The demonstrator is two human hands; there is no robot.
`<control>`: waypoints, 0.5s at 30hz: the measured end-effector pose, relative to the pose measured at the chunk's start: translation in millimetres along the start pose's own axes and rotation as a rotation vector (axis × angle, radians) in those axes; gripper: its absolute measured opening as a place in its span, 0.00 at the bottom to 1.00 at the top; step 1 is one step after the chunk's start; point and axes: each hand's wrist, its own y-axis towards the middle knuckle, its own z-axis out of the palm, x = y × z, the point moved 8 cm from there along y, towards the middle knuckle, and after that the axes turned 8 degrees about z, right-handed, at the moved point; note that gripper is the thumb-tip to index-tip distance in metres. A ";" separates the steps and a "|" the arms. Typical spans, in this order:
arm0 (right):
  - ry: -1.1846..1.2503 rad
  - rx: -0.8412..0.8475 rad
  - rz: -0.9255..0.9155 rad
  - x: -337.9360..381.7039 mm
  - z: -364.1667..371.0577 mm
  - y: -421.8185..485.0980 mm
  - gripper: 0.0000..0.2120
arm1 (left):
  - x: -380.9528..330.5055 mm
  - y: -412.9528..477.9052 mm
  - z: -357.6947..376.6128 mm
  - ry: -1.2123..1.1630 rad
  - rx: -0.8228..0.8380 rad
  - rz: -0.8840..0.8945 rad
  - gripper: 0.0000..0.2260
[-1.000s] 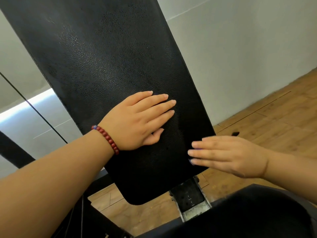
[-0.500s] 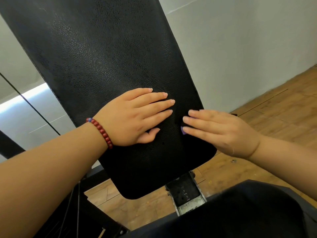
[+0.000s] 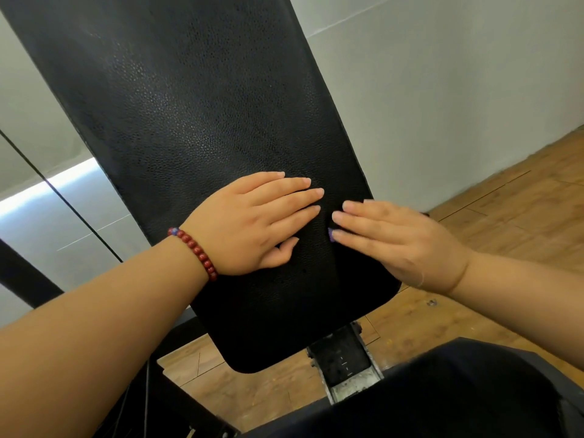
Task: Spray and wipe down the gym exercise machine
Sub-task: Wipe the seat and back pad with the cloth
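Note:
A black padded backrest point(image 3: 202, 121) of the exercise machine slants up through the middle of the view. My left hand point(image 3: 252, 222), with a red bead bracelet at the wrist, lies flat on the pad's lower part with straight fingers. My right hand point(image 3: 395, 238) lies on the pad's right lower edge, fingers straight and pointing left, tips close to the left hand's fingertips. A small purple bit point(image 3: 331, 234) shows under the right fingertips; I cannot tell what it is. No spray bottle is in view.
Below the backrest, a metal bracket point(image 3: 347, 368) joins it to the black seat pad point(image 3: 442, 399) at the bottom right. Wooden floor point(image 3: 521, 216) lies to the right, a grey wall point(image 3: 442, 90) behind, a mirror panel point(image 3: 63, 216) at the left.
My right hand has slid up and left along the pad's right edge, from below the left hand to beside its fingertips. The left hand has stayed flat on the pad.

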 end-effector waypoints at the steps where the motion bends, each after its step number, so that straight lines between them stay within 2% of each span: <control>1: 0.027 0.035 -0.032 9.5 6.0 -8.7 0.17 | 1.1 0.1 -1.2 0.005 -0.010 -0.019 0.18; 4: 0.027 0.205 -0.229 37.2 18.4 -26.7 0.19 | 1.9 0.3 -2.3 0.018 -0.022 -0.053 0.18; 5: 0.012 0.214 -0.267 37.1 17.3 -23.2 0.19 | 1.6 0.4 -2.3 0.020 -0.020 -0.055 0.18; 11: 0.001 0.028 -0.082 8.8 2.2 27.0 0.16 | 2.4 0.2 -2.0 0.030 0.001 -0.075 0.18; 15: 0.024 0.170 -0.181 29.0 16.9 -13.0 0.18 | 5.0 -4.0 -5.2 0.032 -0.043 -0.180 0.17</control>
